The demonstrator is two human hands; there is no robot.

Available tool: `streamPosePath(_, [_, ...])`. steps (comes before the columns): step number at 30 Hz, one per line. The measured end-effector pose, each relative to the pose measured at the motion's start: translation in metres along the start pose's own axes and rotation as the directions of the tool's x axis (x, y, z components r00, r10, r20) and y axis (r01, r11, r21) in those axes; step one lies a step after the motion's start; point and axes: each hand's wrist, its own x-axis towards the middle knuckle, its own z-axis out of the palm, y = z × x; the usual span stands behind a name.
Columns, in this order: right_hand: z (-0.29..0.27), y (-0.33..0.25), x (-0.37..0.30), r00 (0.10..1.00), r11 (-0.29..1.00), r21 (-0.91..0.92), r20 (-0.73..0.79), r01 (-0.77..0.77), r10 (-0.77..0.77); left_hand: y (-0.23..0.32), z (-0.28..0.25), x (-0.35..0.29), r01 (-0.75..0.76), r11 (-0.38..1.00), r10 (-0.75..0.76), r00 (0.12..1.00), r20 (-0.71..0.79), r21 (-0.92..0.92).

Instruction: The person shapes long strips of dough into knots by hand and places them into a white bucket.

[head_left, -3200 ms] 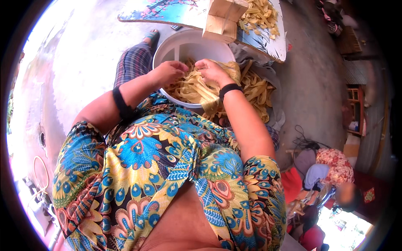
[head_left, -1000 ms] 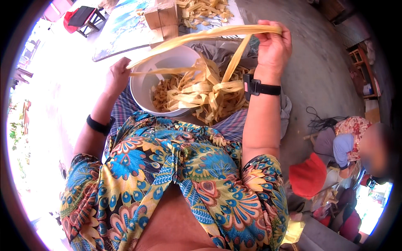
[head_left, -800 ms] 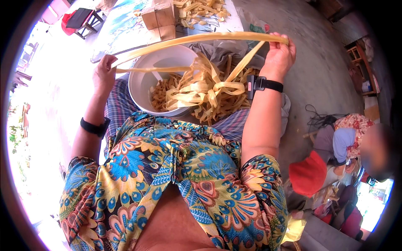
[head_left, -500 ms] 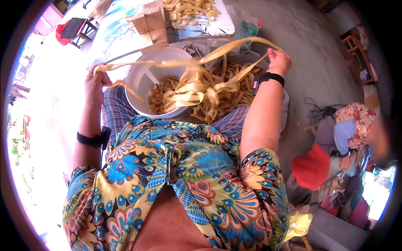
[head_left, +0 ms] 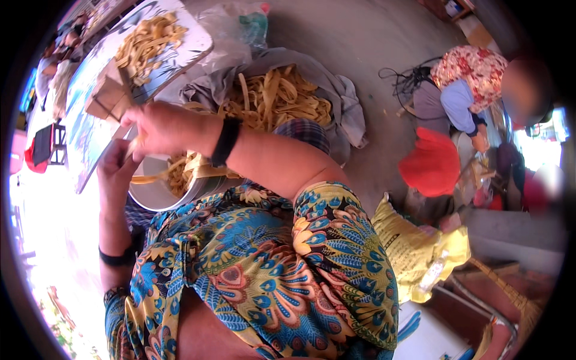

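My left hand and my right hand meet above the left rim of a white plastic bucket. Both are closed, fingertips pinching what appears to be a flat, pale yellow plant strip; the stretch between them is mostly hidden and slightly blurred. A length of strip hangs below, over the bucket mouth. Inside the bucket are short cut pieces and longer strips, partly covered by my right forearm. Beyond that arm, a heap of long curled strips lies in a spread grey cloth.
A low table at the far left bears a pile of strips and a brown cardboard box. Clear plastic bags lie beside it. Right of me are a yellow sack, a red cloth and a seated co-worker.
My view has turned to the right. My hands, formerly wide apart with a long strip stretched between them, have come together at the left; my right arm now crosses the bucket.
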Motion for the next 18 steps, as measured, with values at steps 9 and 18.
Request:
streamPosePath(9, [-0.089, 0.048, 0.009, 0.922, 0.784, -0.545, -0.377, -0.298, 0.088, -0.026, -0.014, -0.035, 0.139, 0.92, -0.12, 0.99, 0.074, -0.366])
streamPosePath(18, [-0.002, -0.016, 0.004, 0.986, 0.996, 0.086, 0.161, 0.033, -0.046, 0.014, 0.011, -0.014, 0.046, 0.965, -0.052, 0.999, -0.014, -0.26])
